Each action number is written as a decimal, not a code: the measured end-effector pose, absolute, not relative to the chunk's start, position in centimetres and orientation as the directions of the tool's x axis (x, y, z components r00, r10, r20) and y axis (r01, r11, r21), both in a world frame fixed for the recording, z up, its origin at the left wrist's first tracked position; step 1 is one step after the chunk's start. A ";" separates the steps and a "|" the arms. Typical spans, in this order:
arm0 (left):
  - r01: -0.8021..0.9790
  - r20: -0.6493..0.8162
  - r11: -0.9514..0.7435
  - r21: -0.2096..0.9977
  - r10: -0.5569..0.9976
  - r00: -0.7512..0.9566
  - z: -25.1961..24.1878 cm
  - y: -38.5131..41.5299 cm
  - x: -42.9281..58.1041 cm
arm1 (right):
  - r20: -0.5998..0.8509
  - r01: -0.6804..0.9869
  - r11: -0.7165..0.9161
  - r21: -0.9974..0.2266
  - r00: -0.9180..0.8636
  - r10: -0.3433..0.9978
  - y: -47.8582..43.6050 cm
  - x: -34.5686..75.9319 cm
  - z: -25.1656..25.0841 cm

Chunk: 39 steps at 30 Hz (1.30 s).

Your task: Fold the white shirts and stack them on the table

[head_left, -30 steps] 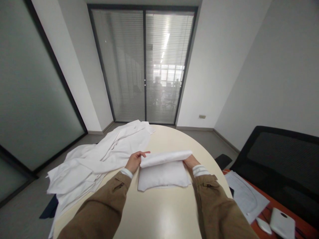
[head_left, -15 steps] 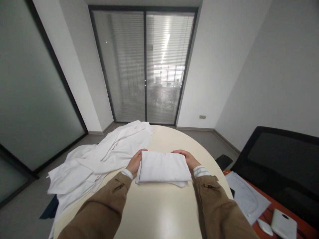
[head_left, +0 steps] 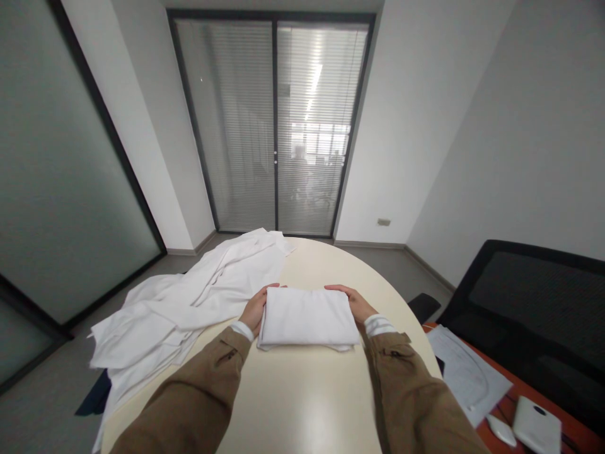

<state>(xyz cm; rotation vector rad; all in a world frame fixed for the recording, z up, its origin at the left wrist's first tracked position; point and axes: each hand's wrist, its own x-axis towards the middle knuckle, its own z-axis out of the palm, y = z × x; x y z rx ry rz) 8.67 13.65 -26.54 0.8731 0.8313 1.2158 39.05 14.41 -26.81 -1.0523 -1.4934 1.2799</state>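
A white garment folded into a flat rectangle [head_left: 309, 317] lies on the round table, its lower layers showing along the front edge. My left hand [head_left: 256, 309] grips its left side, fingertips curled over the far corner. On the opposite side my right hand [head_left: 355, 304] holds the right edge, the fingers along the back corner and the thumb hidden. To the left spreads a loose heap of white garments [head_left: 203, 296], crumpled and hanging past the table's edge.
The cream round table [head_left: 302, 397] carries the garments. At the right stand a black mesh chair [head_left: 534, 309] and an orange-red surface with papers [head_left: 466, 369], a white mouse [head_left: 501, 430] and a white device [head_left: 537, 424]. Glass doors with blinds [head_left: 276, 126] are behind.
Both hands have shifted very slightly left on the folded garment, whose right edge has moved a little inward. Its lower layers stick out less at the front right. The heap has not moved.
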 end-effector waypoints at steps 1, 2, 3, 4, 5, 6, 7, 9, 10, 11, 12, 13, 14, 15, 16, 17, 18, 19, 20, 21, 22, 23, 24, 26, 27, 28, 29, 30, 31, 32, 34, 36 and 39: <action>-0.435 -0.056 0.129 0.891 0.983 0.177 -26.5 13.7 8.6 | 0.091 0.082 0.115 -0.990 -0.253 0.963 14.3 39.0 -26.7; -0.429 -0.046 0.125 0.895 0.981 0.190 -26.4 13.7 8.6 | 0.081 0.100 0.109 -0.989 -0.248 0.965 14.2 39.0 -26.6; -0.404 -0.041 0.118 0.907 0.980 0.194 -26.4 13.8 8.5 | 0.061 0.105 0.089 -0.990 -0.243 0.968 14.1 38.9 -26.6; -0.368 -0.041 0.109 0.923 0.981 0.189 -26.5 13.8 8.4 | 0.037 0.096 0.061 -0.994 -0.238 0.971 14.0 38.9 -26.7; -0.325 -0.041 0.096 0.941 0.984 0.173 -26.6 13.9 8.3 | 0.018 0.079 0.037 -0.996 -0.228 0.973 14.0 38.9 -26.7; -0.280 -0.036 0.076 0.957 0.989 0.146 -26.7 14.0 8.2 | 0.003 0.065 0.018 -0.998 -0.215 0.977 14.0 38.9 -26.9; -0.231 -0.023 0.047 0.972 0.994 0.107 -26.9 14.1 8.1 | -0.006 0.056 0.006 -0.998 -0.200 0.980 14.1 39.0 -27.0; -0.092 0.037 -0.037 0.995 0.999 -0.002 -27.3 14.3 8.1 | -0.011 0.045 -0.003 -0.999 -0.169 0.985 14.4 39.2 -27.5; -0.015 0.075 -0.076 0.997 0.995 -0.058 -27.5 14.4 8.0 | -0.013 0.040 -0.007 -0.999 -0.159 0.987 14.5 39.3 -27.7; 0.058 0.111 -0.105 0.993 0.988 -0.107 -27.6 14.4 8.0 | -0.018 0.035 -0.013 -0.999 -0.156 0.988 14.7 39.5 -27.9; 0.121 0.136 -0.119 0.985 0.980 -0.144 -27.6 14.5 8.0 | -0.020 0.033 -0.015 -0.999 -0.159 0.987 14.9 39.6 -28.0; 0.171 0.151 -0.122 0.978 0.974 -0.170 -27.5 14.6 7.9 | -0.013 0.036 -0.007 -0.999 -0.161 0.987 15.1 39.7 -28.1; 0.212 0.157 -0.116 0.970 0.970 -0.187 -27.3 14.6 7.8 | 0.001 0.051 0.009 -0.999 -0.160 0.987 15.2 39.8 -28.2; 0.251 0.159 -0.107 0.962 0.967 -0.197 -27.1 14.5 7.6 | 0.018 0.073 0.029 -0.997 -0.156 0.988 15.3 39.8 -28.2; 0.296 0.162 -0.097 0.950 0.966 -0.203 -26.8 14.4 7.4 | 0.036 0.100 0.051 -0.994 -0.148 0.988 15.3 39.9 -28.2; 0.340 0.162 -0.086 0.937 0.965 -0.204 -26.5 14.2 7.2 | 0.055 0.129 0.073 -0.989 -0.138 0.989 15.4 39.9 -28.1; 0.375 0.159 -0.074 0.924 0.967 -0.201 -26.1 14.0 7.0 | 0.077 0.159 0.097 -0.983 -0.126 0.989 15.4 39.9 -28.1; 0.410 0.150 -0.058 0.910 0.969 -0.194 -25.8 13.7 6.9 | 0.100 0.193 0.121 -0.974 -0.114 0.988 15.4 40.0 -28.1; 0.453 0.132 -0.036 0.891 0.974 -0.182 -25.5 13.4 6.7 | 0.123 0.239 0.143 -0.960 -0.097 0.988 15.5 40.1 -28.0; 0.504 0.109 -0.011 0.864 0.980 -0.166 -25.2 13.1 6.6 | 0.140 0.309 0.157 -0.938 -0.077 0.987 15.5 40.2 -28.0; 0.558 0.084 0.013 0.830 0.985 -0.148 -25.0 12.7 6.5 | 0.147 0.391 0.158 -0.907 -0.058 0.987 15.6 40.4 -28.0; 0.608 0.062 0.031 0.794 0.990 -0.131 -24.9 12.4 6.4 | 0.144 0.471 0.147 -0.870 -0.042 0.989 15.6 40.7 -28.0; 0.647 0.046 0.038 0.761 0.993 -0.112 -24.8 12.1 6.3 | 0.131 0.537 0.127 -0.834 -0.031 0.991 15.7 41.0 -28.0; 0.682 0.034 0.019 0.731 0.997 -0.064 -24.7 11.6 6.2 | 0.093 0.610 0.088 -0.788 -0.023 0.995 15.7 41.5 -28.0; 0.688 0.026 0.001 0.726 0.999 -0.029 -24.7 11.4 6.2 | 0.076 0.620 0.074 -0.781 -0.023 0.997 15.7 41.7 -28.1; 0.693 0.009 -0.017 0.721 1.000 0.015 -24.6 11.3 6.1 | 0.059 0.624 0.062 -0.779 -0.026 0.998 15.7 41.9 -28.1; 0.696 -0.023 -0.028 0.718 0.998 0.063 -24.6 11.2 6.1 | 0.040 0.631 0.049 -0.774 -0.028 0.999 15.6 42.0 -28.1; 0.696 -0.067 -0.028 0.718 0.992 0.109 -24.5 11.1 6.1 | 0.017 0.637 0.035 -0.770 -0.034 0.999 15.6 42.1 -28.1; 0.687 -0.119 -0.014 0.726 0.982 0.146 -24.4 11.1 6.1 | -0.006 0.641 0.025 -0.767 -0.046 0.999 15.5 42.1 -28.0; 0.669 -0.170 0.014 0.743 0.971 0.169 -24.2 11.0 6.1 | -0.029 0.642 0.019 -0.766 -0.064 0.998 15.4 42.0 -28.0; 0.603 -0.258 0.097 0.792 0.948 0.186 -24.1 11.1 6.0 | -0.063 0.636 0.020 -0.771 -0.108 0.992 15.2 41.9 -27.9; 0.518 -0.321 0.183 0.836 0.928 0.190 -24.2 11.3 5.9 | -0.079 0.626 0.029 -0.779 -0.144 0.986 15.0 41.7 -27.7; 0.409 -0.369 0.257 0.876 0.902 0.224 -24.5 11.7 5.5 | -0.082 0.616 0.040 -0.787 -0.169 0.982 14.7 41.5 -27.5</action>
